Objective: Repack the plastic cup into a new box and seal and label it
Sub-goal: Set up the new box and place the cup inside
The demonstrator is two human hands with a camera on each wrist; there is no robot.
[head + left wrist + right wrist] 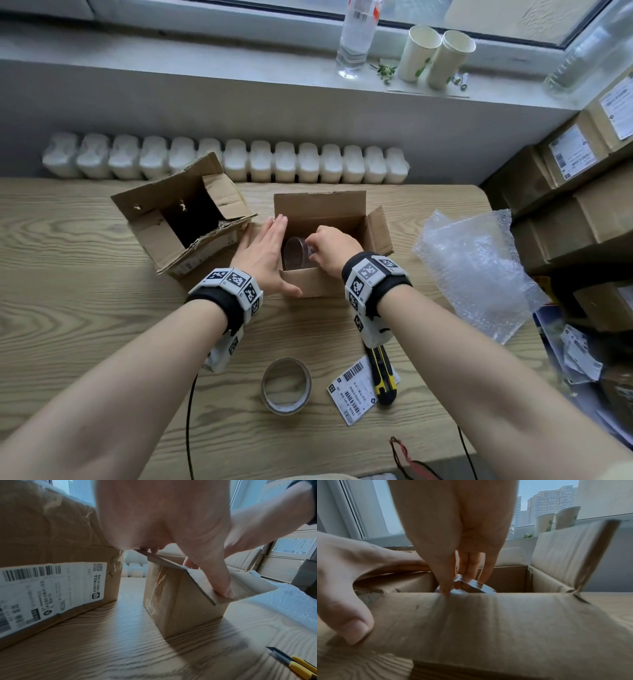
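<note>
The clear plastic cup (296, 251) sits tilted down inside the open new cardboard box (318, 209) at the table's middle. My right hand (322, 245) reaches into the box and pinches the cup's rim; in the right wrist view thumb and fingers close on the cup (471, 585). My left hand (270, 257) lies flat with straight fingers on the box's left flap. Its thumb (221, 582) presses the near flap (488, 622) outward. The cup's lower part is hidden behind that flap.
A torn old box (154, 240) with a shipping label stands open just left of the new one. Near the front edge lie a tape roll (287, 384), a barcode label (356, 390) and a yellow utility knife (383, 377). Bubble wrap (476, 267) and stacked cartons fill the right.
</note>
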